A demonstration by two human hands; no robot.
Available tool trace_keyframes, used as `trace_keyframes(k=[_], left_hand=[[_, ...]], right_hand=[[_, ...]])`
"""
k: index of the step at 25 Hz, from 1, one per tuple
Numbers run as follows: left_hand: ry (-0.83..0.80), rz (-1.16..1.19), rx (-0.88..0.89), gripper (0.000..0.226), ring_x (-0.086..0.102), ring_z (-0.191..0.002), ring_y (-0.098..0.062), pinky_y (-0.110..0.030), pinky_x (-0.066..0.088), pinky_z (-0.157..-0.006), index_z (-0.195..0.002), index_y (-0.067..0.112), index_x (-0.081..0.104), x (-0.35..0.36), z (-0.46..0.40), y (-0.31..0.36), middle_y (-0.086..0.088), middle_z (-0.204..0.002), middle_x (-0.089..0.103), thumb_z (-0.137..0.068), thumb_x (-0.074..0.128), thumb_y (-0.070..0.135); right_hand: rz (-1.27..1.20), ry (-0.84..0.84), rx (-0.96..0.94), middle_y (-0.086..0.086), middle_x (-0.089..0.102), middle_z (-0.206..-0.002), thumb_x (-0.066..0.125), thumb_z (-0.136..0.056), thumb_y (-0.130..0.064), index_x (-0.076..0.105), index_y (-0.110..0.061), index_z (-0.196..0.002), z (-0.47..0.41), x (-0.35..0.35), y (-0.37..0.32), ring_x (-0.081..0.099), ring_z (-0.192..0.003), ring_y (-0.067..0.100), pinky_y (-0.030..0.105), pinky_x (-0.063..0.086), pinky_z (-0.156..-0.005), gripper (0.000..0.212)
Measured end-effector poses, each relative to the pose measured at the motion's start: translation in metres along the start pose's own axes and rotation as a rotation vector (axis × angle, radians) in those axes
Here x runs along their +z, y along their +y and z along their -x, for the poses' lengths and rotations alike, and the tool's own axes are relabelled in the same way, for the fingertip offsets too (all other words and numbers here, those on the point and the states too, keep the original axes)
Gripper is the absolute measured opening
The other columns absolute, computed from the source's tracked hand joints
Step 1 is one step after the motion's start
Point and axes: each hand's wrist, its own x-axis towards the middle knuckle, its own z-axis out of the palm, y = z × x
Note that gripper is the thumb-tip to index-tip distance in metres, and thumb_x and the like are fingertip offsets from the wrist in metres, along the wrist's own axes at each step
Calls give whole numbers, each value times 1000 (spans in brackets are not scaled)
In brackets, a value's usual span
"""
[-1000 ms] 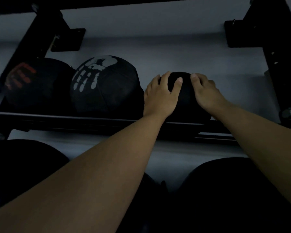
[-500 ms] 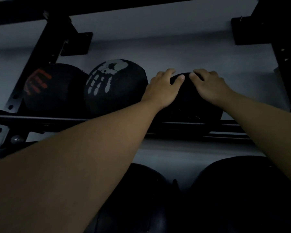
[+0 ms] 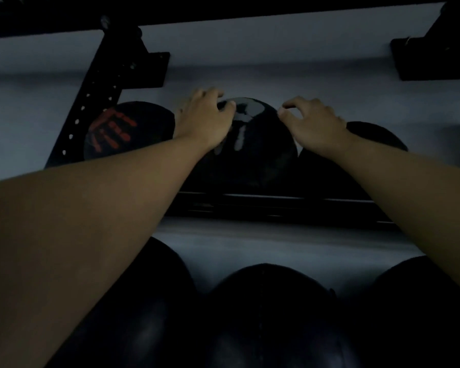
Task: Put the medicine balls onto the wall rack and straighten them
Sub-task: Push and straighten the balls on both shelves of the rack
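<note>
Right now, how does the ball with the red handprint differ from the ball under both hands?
The red-handprint ball sits untouched at the rack's left end, partly behind the rack upright; the white-handprint ball sits beside it, with the left hand and right hand on its top. One print is red, the other white and partly covered. Both are black and rest on the same shelf.

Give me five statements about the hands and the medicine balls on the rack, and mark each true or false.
1. Both hands are on the middle ball of the upper shelf. True: left hand, right hand.
2. The ball with the red handprint sits right of the hands. False: it sits left of them.
3. A plain dark ball sits right of the held ball. True.
4. The lower shelf is bare. False: dark balls fill it.
5. The left hand is lifting the red-print ball. False: it rests on the middle ball.
</note>
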Motion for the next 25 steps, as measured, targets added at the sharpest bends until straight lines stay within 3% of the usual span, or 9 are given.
trace_keyframes(k=[3, 6, 10, 15, 25], left_hand=[[-131, 40, -15, 58, 38, -155, -34, -47, 31, -126, -164, 25, 39, -8, -8, -46, -8, -171, 38, -111, 35, 50], [-251, 194, 46, 59, 35, -157, -36, -50, 31, -129, -169, 26, 26, 5, -5, -62, -12, -174, 31, -114, 25, 47], [-184, 279, 27, 61, 16, -165, -35, -50, 17, -131, -172, 28, 12, 27, 3, -63, -7, -181, 14, -114, 16, 48], [-188, 327, -18, 68, -5, -169, -33, -51, 0, -135, -173, 32, 2, 38, 8, -58, -5, -184, -3, -112, 16, 58], [-210, 243, -3, 70, -3, -168, -36, -56, 4, -135, -173, 33, 2, 32, 10, -50, -7, -183, -3, -111, 19, 61]], right_hand=[[-6, -14, -76, 10, 39, -164, 39, -103, -63, 45, -38, -154, -8, 33, -53, 35, -151, 38, 54, 26, -124, 57], [73, -14, -108, 8, 25, -173, 37, -104, -64, 35, -44, -161, -6, 60, -77, 22, -158, 37, 55, 16, -126, 61], [148, -18, -87, 5, 9, -180, 30, -104, -69, 22, -52, -164, -1, 68, -70, 3, -165, 34, 58, 3, -129, 63], [124, 2, -94, 1, 5, -181, 28, -106, -66, 20, -54, -163, 3, 70, -62, -1, -166, 33, 56, 1, -130, 60], [118, -6, -121, -2, 6, -181, 27, -107, -64, 17, -52, -165, 6, 64, -47, 1, -166, 30, 54, 4, -129, 60]])
